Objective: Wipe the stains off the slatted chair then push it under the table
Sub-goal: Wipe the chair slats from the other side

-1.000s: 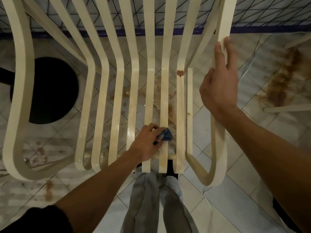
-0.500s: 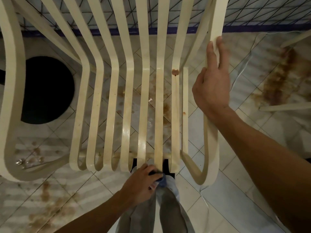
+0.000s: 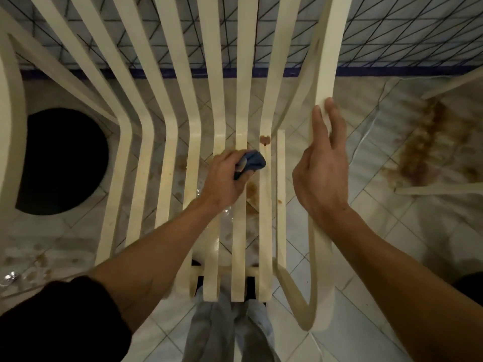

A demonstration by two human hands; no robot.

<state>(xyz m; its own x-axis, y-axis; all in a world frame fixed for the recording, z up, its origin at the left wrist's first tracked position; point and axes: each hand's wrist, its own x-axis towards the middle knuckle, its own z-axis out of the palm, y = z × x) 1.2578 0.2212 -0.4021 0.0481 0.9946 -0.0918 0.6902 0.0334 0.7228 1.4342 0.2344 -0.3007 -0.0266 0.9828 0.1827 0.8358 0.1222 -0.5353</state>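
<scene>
A cream slatted chair (image 3: 141, 163) fills the view from above. My left hand (image 3: 224, 178) grips a bunched blue cloth (image 3: 252, 163) and presses it on a middle seat slat near where the seat meets the back. A brown stain (image 3: 264, 140) sits on the neighbouring slat just right of the cloth, and a small spot (image 3: 280, 201) marks the short slat beside it. My right hand (image 3: 321, 165) holds the chair's right armrest (image 3: 322, 82), fingers laid along the rail.
Brown stains (image 3: 428, 150) spread over the white tiled floor at right and below the seat. A round black base (image 3: 60, 163) stands on the floor at left. A tiled wall with a dark blue border (image 3: 392, 70) lies beyond. My grey trouser legs (image 3: 224, 330) are below the seat's front edge.
My left hand carried the cloth from the seat's front edge up along the slat towards the backrest. My right hand stayed on the armrest.
</scene>
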